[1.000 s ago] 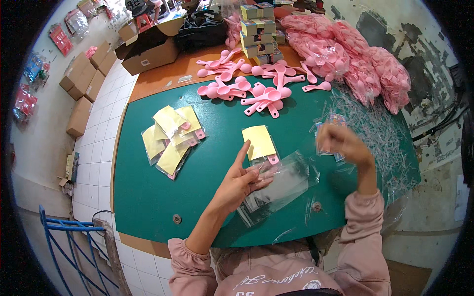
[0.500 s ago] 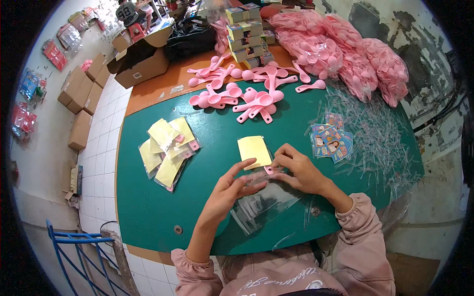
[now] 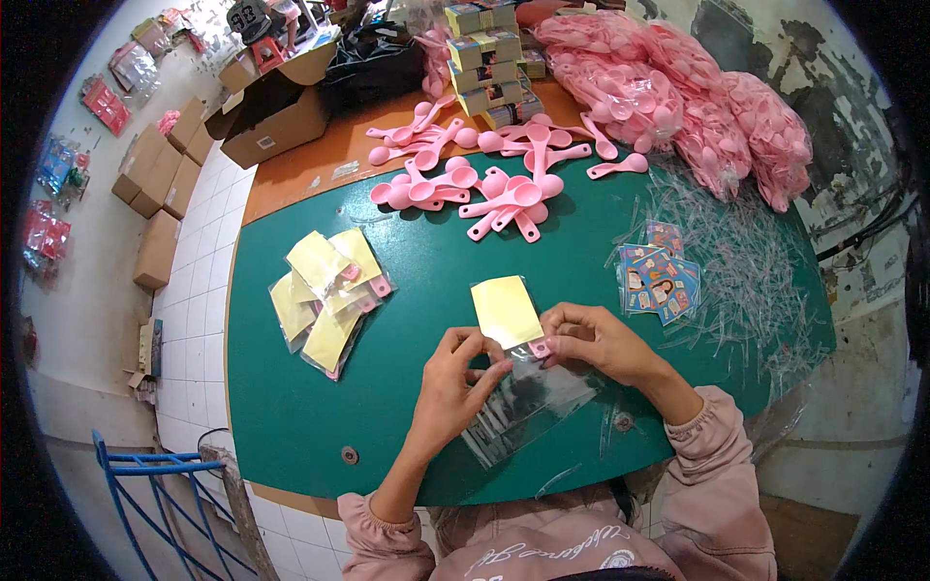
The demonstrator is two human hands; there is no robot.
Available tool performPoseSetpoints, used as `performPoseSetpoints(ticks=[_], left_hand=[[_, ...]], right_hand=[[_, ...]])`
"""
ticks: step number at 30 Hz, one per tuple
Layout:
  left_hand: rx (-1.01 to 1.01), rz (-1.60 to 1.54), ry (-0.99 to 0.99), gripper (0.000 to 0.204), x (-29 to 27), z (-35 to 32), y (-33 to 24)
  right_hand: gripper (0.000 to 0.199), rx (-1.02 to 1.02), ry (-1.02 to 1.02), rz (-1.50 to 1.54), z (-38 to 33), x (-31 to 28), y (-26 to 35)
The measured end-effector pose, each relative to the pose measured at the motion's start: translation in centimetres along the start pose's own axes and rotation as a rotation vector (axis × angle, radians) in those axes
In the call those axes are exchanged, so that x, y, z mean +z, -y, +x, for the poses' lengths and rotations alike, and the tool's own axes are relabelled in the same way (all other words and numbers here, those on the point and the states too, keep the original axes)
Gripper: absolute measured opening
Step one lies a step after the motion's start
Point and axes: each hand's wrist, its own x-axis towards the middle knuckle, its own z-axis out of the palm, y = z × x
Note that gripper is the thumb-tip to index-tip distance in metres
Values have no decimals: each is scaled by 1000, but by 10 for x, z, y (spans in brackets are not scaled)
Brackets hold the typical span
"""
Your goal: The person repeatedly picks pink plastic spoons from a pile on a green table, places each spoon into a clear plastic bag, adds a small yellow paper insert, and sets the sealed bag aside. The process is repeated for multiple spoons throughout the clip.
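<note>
Fingers of left hand [image 3: 451, 380] and right hand [image 3: 608, 347] pinch yellow-backed packet [image 3: 507, 312], frame centre; probably sealing step, next move calls for even pressing.

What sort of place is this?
Probably a small packing workshop: loose pink spoons lie heaped on a green-topped table, with a pile of clear packets nearby, and cardboard boxes stand by the wall.

Right grip [image 3: 608, 345] pinching packet [image 3: 507, 312]; left grip [image 3: 449, 383] seemingly too.
</note>
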Motion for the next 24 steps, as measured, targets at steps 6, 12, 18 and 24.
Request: performPoseSetpoints(ticks=[6, 12, 18, 24], left_hand=[[-66, -8, 47, 14, 0, 1, 3], [-141, -23, -26, 15, 10, 3, 13], [-229, -185, -91, 15, 16, 3, 16], [-259, -380, -141, 16, 20, 4, 12]], right_hand=[[9, 173, -227, 231, 2, 15, -15], [9, 61, -369, -4, 3, 16, -27], [10, 46, -446, -84, 3, 18, -23], [12, 65, -435, 4, 6, 21, -18]])
